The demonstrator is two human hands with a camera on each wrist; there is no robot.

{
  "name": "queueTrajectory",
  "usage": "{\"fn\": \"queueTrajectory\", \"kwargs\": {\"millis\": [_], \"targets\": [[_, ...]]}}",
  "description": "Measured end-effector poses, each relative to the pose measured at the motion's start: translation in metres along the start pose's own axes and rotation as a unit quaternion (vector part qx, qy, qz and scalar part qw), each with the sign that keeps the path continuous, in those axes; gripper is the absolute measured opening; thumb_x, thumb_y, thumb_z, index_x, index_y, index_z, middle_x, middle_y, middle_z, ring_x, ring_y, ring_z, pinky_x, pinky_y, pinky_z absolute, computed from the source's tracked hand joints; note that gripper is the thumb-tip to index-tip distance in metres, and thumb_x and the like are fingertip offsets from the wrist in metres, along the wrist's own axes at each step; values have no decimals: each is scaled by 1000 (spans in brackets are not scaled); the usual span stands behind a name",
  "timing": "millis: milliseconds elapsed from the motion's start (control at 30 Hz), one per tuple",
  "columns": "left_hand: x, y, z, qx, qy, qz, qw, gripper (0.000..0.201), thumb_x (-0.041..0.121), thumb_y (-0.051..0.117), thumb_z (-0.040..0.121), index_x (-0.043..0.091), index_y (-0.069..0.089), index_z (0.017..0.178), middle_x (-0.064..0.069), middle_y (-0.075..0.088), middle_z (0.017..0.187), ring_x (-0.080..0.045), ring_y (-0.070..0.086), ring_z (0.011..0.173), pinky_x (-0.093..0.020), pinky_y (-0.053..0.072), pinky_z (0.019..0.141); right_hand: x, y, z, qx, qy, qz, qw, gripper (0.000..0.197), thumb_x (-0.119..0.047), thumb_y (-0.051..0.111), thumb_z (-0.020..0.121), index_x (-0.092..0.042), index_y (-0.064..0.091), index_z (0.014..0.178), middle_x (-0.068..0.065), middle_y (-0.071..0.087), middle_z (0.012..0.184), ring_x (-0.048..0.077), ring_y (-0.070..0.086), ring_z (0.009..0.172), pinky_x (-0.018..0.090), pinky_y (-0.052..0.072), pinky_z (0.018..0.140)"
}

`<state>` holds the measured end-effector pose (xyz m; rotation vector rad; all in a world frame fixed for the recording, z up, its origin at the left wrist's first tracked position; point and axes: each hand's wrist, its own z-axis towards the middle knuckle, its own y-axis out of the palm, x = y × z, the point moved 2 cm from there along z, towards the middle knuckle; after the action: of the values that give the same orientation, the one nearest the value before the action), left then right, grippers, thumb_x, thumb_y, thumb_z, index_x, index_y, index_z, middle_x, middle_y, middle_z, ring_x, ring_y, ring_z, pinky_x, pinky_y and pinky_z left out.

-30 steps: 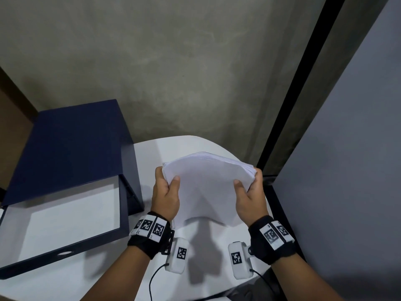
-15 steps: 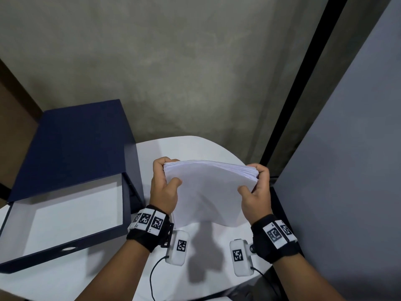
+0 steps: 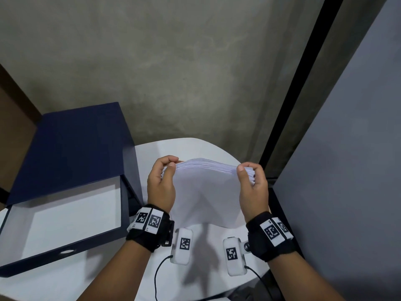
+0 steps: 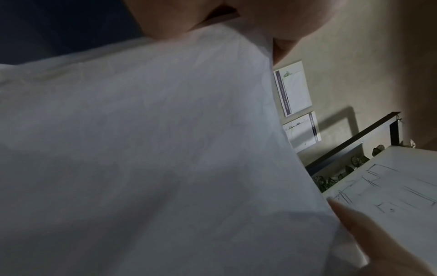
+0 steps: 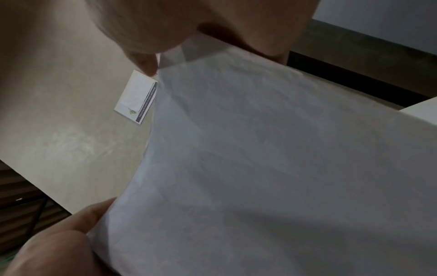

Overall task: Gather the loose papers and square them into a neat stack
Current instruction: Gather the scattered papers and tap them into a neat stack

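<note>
A thick stack of white papers (image 3: 206, 192) stands upright on its lower edge above the white table (image 3: 195, 148), bowed a little toward me. My left hand (image 3: 161, 183) grips its left side, thumb in front and fingers curled over the top corner. My right hand (image 3: 252, 185) grips the right side the same way. The sheets' top edges look fanned and uneven. Both wrist views are filled by the paper stack (image 4: 153, 149) (image 5: 272, 158), with fingers (image 4: 179, 16) (image 5: 248, 22) curled over its upper edge.
An open dark blue box file (image 3: 65, 192) with a white inside lies on the table's left. A grey wall rises behind, and a grey panel (image 3: 347, 170) with a black frame stands close on the right. Wrist camera pods and cables hang under both wrists.
The stack has tipped from leaning back to more upright. Both hands slid up its sides to the top corners, thumbs now near the upper edge.
</note>
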<state>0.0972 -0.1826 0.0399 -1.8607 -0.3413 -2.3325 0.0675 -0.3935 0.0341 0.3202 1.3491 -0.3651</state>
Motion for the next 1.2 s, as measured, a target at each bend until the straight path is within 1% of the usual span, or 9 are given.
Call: {"fn": "queueTrajectory", "kwargs": {"millis": [300,400,533,600,700,767,867,1000,1200], "targets": [[0,1,2,2,-2,2,1000,20,15,43,87,14,62,79,3,64,84,-16,58,87,-30,43,84,-1,0,8,41,15,-8,999,10,-32,59,84,-25,62,77,-11,59,74,9,53,71,28,43,71],[0,0,3,-1,-6,-9,1000,19,20,44,88,16,61,81,1,63,86,-20,57,88,-38,44,84,-1,-1,8,-6,-11,7,1000,12,-34,61,85,-22,61,89,-11,62,85,9,58,78,32,47,75],[-13,-9,0,-58,-9,-30,998,28,38,60,85,21,56,107,-9,57,109,-46,51,109,-61,38,98,13,-14,3,-96,-31,-9,995,45,-40,71,78,-28,50,115,4,60,113,28,61,105,43,50,90],[-20,-13,-5,-90,-28,-33,995,42,30,72,74,23,52,111,-12,55,110,-48,51,106,-59,40,97,22,-18,0,-127,-24,-20,991,48,-29,70,75,-33,45,116,1,57,115,22,60,107,39,51,91],[-24,-13,-7,-81,-76,11,994,45,14,70,64,34,52,100,-2,61,90,-27,59,80,-40,48,79,29,-15,-3,-128,0,-62,990,40,-16,60,79,-39,44,107,-7,58,104,11,60,95,26,49,83],[-26,-11,-4,-50,-88,71,992,39,7,62,72,34,50,95,3,60,82,-16,58,72,-33,48,70,30,-11,-2,-122,16,-63,990,34,-16,58,87,-45,46,100,-11,62,98,10,62,90,25,50,80],[-21,-6,0,-38,-66,100,992,28,6,61,84,24,48,102,10,61,82,-3,58,67,-34,51,69,22,-7,3,-116,-5,-73,991,34,-10,56,96,-41,46,103,-22,66,98,4,65,94,22,52,85],[-11,-6,0,-33,-43,110,993,32,5,59,89,29,44,104,14,61,88,5,60,70,-20,53,67,11,-6,5,-99,-37,-66,992,32,-8,55,96,-36,44,106,-14,62,107,3,63,100,18,50,88],[-26,-7,-22,-74,-98,170,978,54,0,56,90,26,27,126,19,48,97,-21,52,93,-27,40,83,26,-10,-11,-124,22,-78,989,49,3,53,93,-41,38,111,-19,56,111,-17,57,98,4,44,83]]}}
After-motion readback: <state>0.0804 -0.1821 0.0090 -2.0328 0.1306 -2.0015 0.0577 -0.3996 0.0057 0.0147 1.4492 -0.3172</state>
